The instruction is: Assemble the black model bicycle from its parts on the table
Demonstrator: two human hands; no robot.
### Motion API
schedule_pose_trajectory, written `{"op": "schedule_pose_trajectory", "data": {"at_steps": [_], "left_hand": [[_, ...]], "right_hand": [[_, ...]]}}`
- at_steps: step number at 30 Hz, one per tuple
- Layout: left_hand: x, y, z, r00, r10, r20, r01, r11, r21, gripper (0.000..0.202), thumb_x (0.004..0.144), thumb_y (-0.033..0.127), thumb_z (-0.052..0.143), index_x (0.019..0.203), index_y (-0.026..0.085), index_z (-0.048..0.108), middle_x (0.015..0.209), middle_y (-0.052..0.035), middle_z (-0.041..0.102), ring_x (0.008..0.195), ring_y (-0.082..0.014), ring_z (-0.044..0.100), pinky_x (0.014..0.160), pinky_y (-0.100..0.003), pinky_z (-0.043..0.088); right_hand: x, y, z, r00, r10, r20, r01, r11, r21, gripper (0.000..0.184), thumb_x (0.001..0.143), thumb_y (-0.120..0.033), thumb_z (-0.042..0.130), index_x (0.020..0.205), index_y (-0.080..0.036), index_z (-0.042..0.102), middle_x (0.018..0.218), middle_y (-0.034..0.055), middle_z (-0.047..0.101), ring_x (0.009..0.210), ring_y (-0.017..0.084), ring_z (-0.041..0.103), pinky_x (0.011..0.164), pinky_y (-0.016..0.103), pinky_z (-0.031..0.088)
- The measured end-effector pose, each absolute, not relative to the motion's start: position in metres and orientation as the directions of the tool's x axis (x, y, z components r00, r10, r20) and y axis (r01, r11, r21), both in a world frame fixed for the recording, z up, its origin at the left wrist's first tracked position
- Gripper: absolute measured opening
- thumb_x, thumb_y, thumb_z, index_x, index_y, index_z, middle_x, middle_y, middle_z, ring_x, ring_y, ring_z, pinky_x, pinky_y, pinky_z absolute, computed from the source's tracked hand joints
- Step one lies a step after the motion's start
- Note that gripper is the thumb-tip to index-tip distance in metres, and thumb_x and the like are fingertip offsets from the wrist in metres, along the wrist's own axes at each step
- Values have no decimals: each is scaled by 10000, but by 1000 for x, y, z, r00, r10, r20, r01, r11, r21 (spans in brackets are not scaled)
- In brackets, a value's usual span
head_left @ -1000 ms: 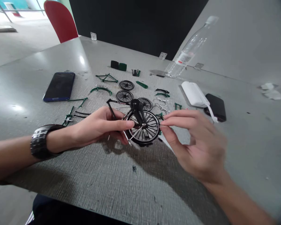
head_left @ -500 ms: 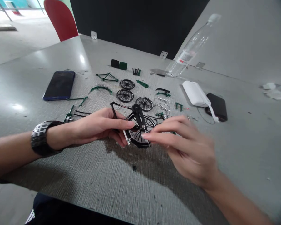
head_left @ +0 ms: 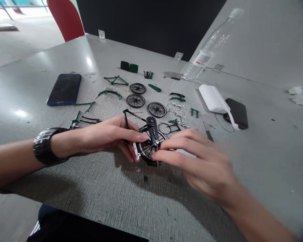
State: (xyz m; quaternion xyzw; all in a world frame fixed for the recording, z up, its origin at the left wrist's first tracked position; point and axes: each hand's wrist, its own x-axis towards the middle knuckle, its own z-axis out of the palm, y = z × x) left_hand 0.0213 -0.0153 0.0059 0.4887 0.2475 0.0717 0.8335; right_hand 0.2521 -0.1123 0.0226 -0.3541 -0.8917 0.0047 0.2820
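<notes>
A small black model bicycle frame with one spoked wheel (head_left: 148, 141) is held just above the grey table (head_left: 96, 188). My left hand (head_left: 108, 136), with a dark watch on its wrist, grips the frame from the left, fingers closed round it. From the right, my right hand (head_left: 199, 161) pinches at the wheel's hub with thumb and forefinger. Beyond them lie loose parts: three spoked wheels (head_left: 137, 88), a green frame (head_left: 115, 80), a green mudguard (head_left: 109, 93) and small metal pieces (head_left: 176, 111).
A dark phone (head_left: 64, 89) lies at the left. A white power bank (head_left: 213, 98) with a cable and a black device (head_left: 237, 113) lie at the right. A clear plastic bottle (head_left: 209, 47) stands behind. A small screwdriver (head_left: 208, 131) rests near my right hand. A red chair (head_left: 65, 18) stands far left.
My right hand has moved left from beside the wheel onto its hub. The model has dropped a little lower and closer to the table. My left hand keeps its grip.
</notes>
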Motion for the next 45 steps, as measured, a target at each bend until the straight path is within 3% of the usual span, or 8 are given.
{"op": "schedule_pose_trajectory", "data": {"at_steps": [6,18,23,27,30,35,40,45], "left_hand": [[21,-16,9,872,313,-376,166,534,829,227,944,321,643,851,129,720,779,-92,775,649,-158,751,577,-184,601],[21,-15,9,864,322,-387,155,561,813,229,929,322,652,846,117,707,761,-100,771,589,-150,730,534,-186,592],[21,-15,7,832,417,-366,59,589,806,258,945,301,622,799,103,700,732,-98,760,559,-147,720,528,-185,590],[22,-15,7,788,485,-379,32,583,812,275,928,333,653,795,96,693,715,-115,756,541,-154,712,522,-196,587],[23,-15,6,767,514,-383,14,584,812,276,921,341,668,798,95,693,729,-122,762,542,-152,711,520,-191,581],[22,-17,6,734,556,-391,-13,586,810,263,910,338,688,823,90,703,744,-126,768,562,-155,722,530,-184,582],[24,-18,6,691,608,-392,-37,571,820,268,898,345,706,820,89,694,753,-136,773,558,-152,721,514,-173,573],[25,-19,6,704,602,-378,-37,562,826,245,923,326,677,846,94,683,750,-131,773,562,-146,720,517,-166,574]], "right_hand": [[251,-113,20,-576,632,518,635,745,-203,258,969,-77,501,995,-232,706,914,41,724,836,181,651,747,352,520],[252,-114,21,-588,643,490,638,742,-208,291,951,-51,504,1074,-232,697,967,50,714,896,184,643,792,353,534],[253,-116,21,-570,636,521,681,720,-134,391,847,-115,691,1221,-224,665,997,51,700,895,198,612,788,361,541],[248,-119,21,-543,648,535,703,699,-133,404,843,-115,714,1238,-185,663,938,57,676,830,179,592,736,340,526],[244,-121,19,-484,679,551,725,664,-181,385,854,-79,701,1230,-161,673,950,63,675,827,158,600,729,316,523],[238,-121,15,-317,769,555,744,565,-358,321,904,-63,644,1175,-222,706,974,36,704,800,118,642,678,262,529],[235,-119,11,-162,854,495,667,464,-583,287,918,-111,650,1127,-295,721,992,-3,739,848,138,674,716,289,552],[234,-119,8,-70,889,452,618,395,-680,239,918,-153,668,1098,-301,720,977,-23,749,833,125,676,722,268,553]]}}
